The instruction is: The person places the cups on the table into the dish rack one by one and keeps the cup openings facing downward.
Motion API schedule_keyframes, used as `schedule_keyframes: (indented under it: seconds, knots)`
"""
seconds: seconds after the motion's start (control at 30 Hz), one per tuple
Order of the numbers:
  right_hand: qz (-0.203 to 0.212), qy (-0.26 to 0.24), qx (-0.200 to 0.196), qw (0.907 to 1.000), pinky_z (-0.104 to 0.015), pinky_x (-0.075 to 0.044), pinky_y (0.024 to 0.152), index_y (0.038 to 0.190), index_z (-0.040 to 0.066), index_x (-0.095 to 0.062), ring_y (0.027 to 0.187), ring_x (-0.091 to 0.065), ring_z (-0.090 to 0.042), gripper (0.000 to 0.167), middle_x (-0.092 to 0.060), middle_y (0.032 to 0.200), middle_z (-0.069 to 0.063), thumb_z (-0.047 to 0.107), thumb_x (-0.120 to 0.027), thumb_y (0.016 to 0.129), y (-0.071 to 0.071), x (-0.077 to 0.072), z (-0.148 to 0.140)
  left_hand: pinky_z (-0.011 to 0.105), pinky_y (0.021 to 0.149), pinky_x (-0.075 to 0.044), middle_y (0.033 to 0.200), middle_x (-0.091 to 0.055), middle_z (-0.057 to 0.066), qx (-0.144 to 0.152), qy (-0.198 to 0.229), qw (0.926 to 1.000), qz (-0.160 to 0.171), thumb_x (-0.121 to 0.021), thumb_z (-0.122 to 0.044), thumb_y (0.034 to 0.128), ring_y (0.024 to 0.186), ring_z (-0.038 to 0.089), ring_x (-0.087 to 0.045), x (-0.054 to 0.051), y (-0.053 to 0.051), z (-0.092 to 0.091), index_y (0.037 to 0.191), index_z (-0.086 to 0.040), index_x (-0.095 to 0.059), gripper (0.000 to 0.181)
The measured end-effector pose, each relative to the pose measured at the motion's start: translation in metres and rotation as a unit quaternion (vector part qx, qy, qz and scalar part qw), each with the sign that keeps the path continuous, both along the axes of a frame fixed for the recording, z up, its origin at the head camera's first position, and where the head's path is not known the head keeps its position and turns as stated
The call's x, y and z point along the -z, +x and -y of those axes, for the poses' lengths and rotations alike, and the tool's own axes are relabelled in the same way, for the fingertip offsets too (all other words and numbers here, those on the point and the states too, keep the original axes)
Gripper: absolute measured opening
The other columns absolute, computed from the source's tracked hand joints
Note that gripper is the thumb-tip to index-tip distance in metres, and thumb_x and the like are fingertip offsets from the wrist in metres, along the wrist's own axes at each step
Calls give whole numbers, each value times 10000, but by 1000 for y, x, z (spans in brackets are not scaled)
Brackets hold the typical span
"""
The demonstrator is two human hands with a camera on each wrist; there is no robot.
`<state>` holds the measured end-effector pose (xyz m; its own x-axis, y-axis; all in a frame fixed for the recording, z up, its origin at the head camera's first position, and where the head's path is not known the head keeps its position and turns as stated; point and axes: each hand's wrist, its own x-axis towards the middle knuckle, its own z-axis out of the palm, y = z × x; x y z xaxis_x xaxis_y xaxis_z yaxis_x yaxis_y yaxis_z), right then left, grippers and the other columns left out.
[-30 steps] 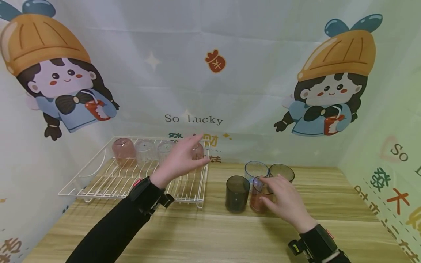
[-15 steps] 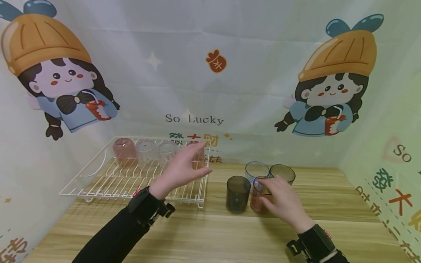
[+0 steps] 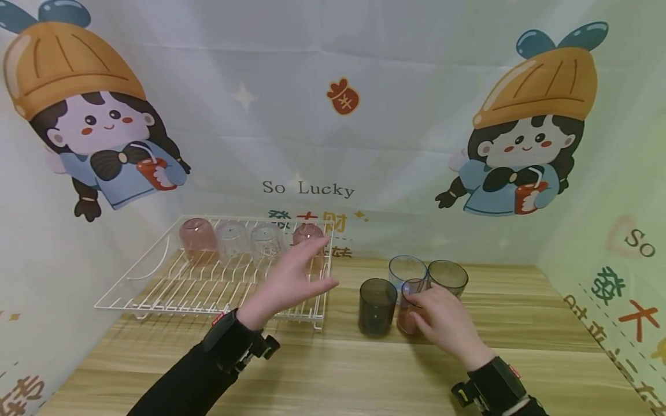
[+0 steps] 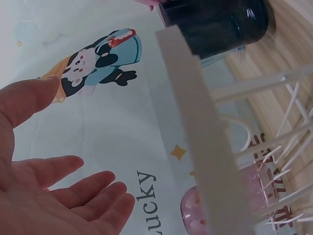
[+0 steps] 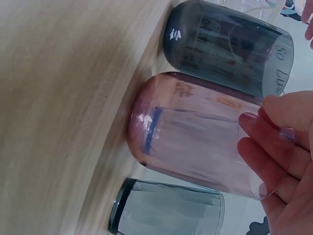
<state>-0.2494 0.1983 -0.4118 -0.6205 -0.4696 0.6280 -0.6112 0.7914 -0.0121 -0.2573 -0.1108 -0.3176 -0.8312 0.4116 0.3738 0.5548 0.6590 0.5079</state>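
Observation:
In the head view, my right hand (image 3: 450, 323) is at a pink glass (image 3: 408, 320) standing upright on the table. The right wrist view shows the thumb and fingers pinching the pink glass (image 5: 190, 132) near its rim, some fingertips visible through the wall. Touching or close around it stand a dark grey glass (image 3: 377, 307), a blue-rimmed clear glass (image 3: 403, 267) and an olive-tinted glass (image 3: 450, 276). My left hand (image 3: 286, 280) hovers over the right side of a white wire rack (image 3: 208, 309), fingers spread and holding nothing. Its palm and fingers (image 4: 78, 196) also show in the left wrist view.
Along the rack's back, upside down, stand a pink glass (image 3: 198, 237), two clear glasses (image 3: 232, 240) and another pink glass (image 3: 307, 232). A wooden table (image 3: 333, 370) carries everything. A printed cloth (image 3: 395, 144) hangs behind and at both sides.
My left hand has lowered slightly toward the right, uncovering the rack's right-hand pink glass. My right hand has moved only slightly at the pink glass, which stays in place.

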Motion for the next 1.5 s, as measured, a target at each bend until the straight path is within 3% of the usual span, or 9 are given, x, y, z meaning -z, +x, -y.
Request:
schedule_keyframes:
  seconds: [0.3,0.63,1.17,1.5]
  knots:
    - [159,8,210,9997,-475,-451,1000,923,64,-700,829,-666,-232,234,-720,854,-69,71,-787,706,3,0,0,537,1121,-278,1486,-376,133,81,244,9996,153,-732,-344,798,1364,336,-343,8,2,-4,1469,-103,-327,819]
    - [77,-567,327,9978,-460,-448,994,888,39,-693,798,-663,-230,193,-711,828,-63,23,-778,715,15,-4,-7,511,1131,-274,1506,-355,78,-45,314,9986,428,-751,-358,778,1377,293,-334,15,7,-12,1483,-156,-307,858]
    - [-149,-971,201,9950,-460,-447,970,861,69,-684,681,-600,-159,151,-662,759,-17,15,-757,741,28,-34,-18,508,1122,-293,1511,-352,41,47,611,9971,452,-776,-359,752,1377,260,-339,23,10,-19,1490,-179,-291,901]
    - [-681,-1162,219,9906,-456,-467,912,874,39,-675,714,-607,-198,200,-663,771,-63,-38,-764,712,29,-57,-25,488,1129,-289,1498,-374,27,62,808,9954,506,-786,-361,743,1370,231,-355,24,10,-22,1508,-181,-231,962]
